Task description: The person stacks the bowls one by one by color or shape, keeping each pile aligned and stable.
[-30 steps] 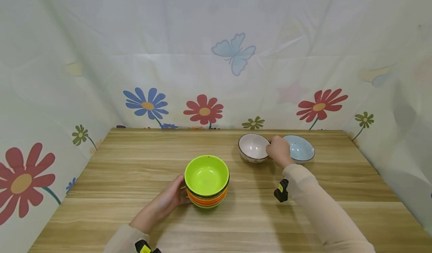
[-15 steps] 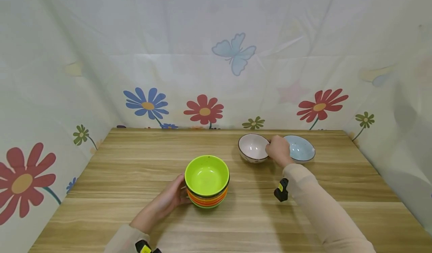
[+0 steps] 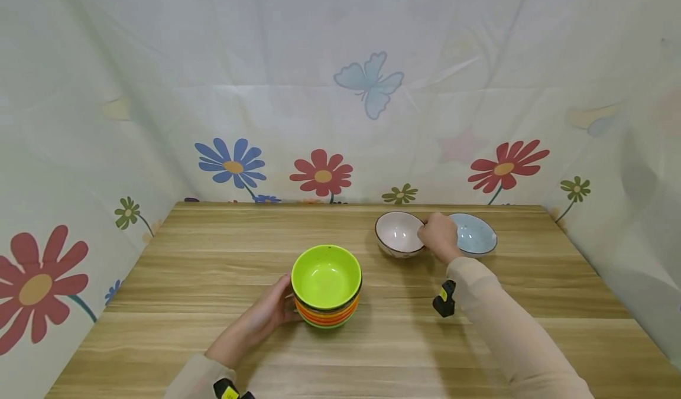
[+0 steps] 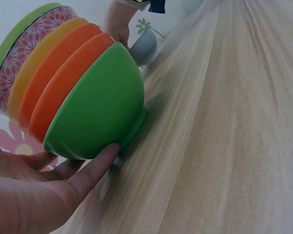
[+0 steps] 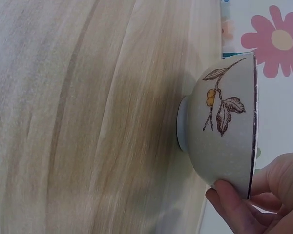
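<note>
A stack of nested bowls (image 3: 326, 284) stands near the middle of the table, lime green on top. The left wrist view shows a pink flower-patterned bowl (image 4: 35, 36), orange ones and a green bowl (image 4: 100, 107) at the bottom. My left hand (image 3: 271, 310) rests against the stack's left side, its fingers (image 4: 95, 170) fairly straight along the green bowl. My right hand (image 3: 440, 236) pinches the right rim of a white bowl (image 3: 399, 233) with a dark rim and a leaf-and-berry sprig (image 5: 224, 107). Whether its foot touches the table I cannot tell.
A light blue bowl (image 3: 473, 234) stands just right of my right hand, partly behind it. The wooden table (image 3: 213, 239) ends at a cloth backdrop (image 3: 266, 91) with printed flowers. More cloth hangs at both sides.
Almost nothing differs. My right hand and the white bowl have shifted very slightly; the left hand and the stack have stayed in place.
</note>
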Motion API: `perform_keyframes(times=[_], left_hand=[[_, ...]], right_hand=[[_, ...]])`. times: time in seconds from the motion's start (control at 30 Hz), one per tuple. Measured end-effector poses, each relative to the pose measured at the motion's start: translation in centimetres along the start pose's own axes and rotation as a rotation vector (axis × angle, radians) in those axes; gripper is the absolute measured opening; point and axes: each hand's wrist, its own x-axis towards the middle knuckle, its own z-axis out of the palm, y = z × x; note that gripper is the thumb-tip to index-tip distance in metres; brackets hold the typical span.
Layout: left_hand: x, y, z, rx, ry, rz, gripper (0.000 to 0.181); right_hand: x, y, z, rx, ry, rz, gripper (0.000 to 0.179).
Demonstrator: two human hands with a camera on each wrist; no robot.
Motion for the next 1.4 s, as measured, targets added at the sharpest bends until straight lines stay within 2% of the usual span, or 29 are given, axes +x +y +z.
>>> perform_keyframes(times=[0.27,0.8,1.4], left_hand=[[0.0,-0.1,-0.1,-0.008,0.002,-0.005,0.066],[0.2,-0.1,-0.2,0.002,0.01,-0.018,0.062],[0.0,0.1,0.0,-0.012,0.005,-0.008,0.066]], right_hand=[[0.0,0.2,0.1,0.004,0.027,-0.033,0.027],[0.0,-0.1,0.2,-0.013,0.029,-0.059,0.029],[-0.4,-1.6,-1.3,-0.006,0.048,-0.168,0.03]])
